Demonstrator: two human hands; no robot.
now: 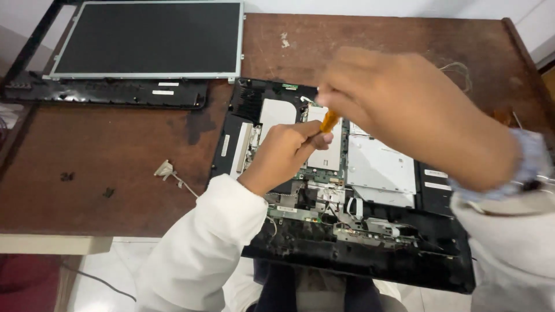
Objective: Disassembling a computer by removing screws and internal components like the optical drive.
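Nearest the camera, the right hand point(404, 115) loomed large and blurred over the opened laptop base point(347, 231), its fingers bunched around the top of an orange-handled tool point(329, 121), probably a screwdriver. The left hand point(286, 153), coming out of a white sleeve point(202, 242), was curled closed around the same tool lower down, steadying it above the bare circuit board point(324, 196) beside a silver metal plate point(378, 167). The tip was hidden, so whether it sat in a screw could not be told. The step in hand looked like working a fastener in the middle of the base; by my judgement the next move called for keeping the tool upright and pressed down. The base overhung the near edge of the brown wooden table point(115, 167). Open room lay to the left, with only a small loose connector point(165, 169) there; the detached screen panel point(150, 37) lay at the far left.
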